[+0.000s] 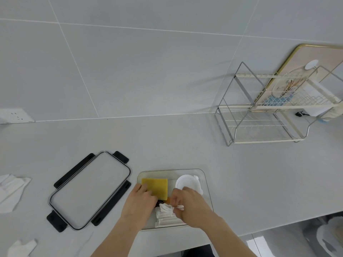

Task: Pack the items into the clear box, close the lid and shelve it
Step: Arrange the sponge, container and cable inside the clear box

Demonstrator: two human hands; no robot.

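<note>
The clear box [204, 175] stands open on the white counter near its front edge. Inside lie a yellow sponge [157, 186], a round white container [187, 183], a small black and orange item [164, 201] and a folded white cloth [168, 217]. My left hand [140, 202] rests inside the box, its fingertips on the sponge's near corner. My right hand [191, 206] pinches the top of the white cloth. The clear lid [89, 190] with black clips lies flat on the counter, left of the box.
A two-tier wire shelf rack [259, 115] stands at the back right against the tiled wall, with a gold-edged board [315, 58] behind it. White cloths [11, 190] [22, 247] lie at the left edge. A wall socket [16, 115] sits at far left.
</note>
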